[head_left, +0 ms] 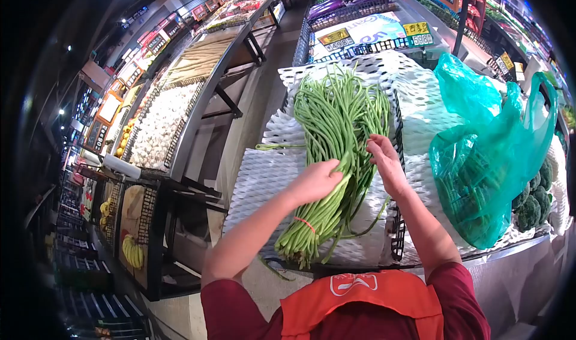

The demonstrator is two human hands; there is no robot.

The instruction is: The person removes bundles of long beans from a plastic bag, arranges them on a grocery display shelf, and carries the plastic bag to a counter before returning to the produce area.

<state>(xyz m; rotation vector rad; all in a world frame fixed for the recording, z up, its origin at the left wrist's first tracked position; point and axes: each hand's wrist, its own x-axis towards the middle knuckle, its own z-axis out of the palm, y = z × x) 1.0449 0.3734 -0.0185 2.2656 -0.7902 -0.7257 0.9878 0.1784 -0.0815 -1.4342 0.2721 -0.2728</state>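
A large bunch of green long beans (327, 121) lies lengthwise on white foam netting, its cut ends toward me and bound by a red band (305, 224). My left hand (316, 180) is closed on strands at the middle of the bunch, from the left; part of its fingers is hidden among the beans. At the right edge of the bunch is my right hand (387, 163), fingers loosely bent and apart, fingertips close to or touching the outer beans. A few loose beans stick out to the left and lower right.
A green plastic bag (480, 172) lies at right over broccoli (529, 211). A black crate edge (397, 232) runs beside the beans. Behind are price signs (336, 39) and purple eggplants (336, 5). Across the aisle on the left stands a stall with garlic (165, 124).
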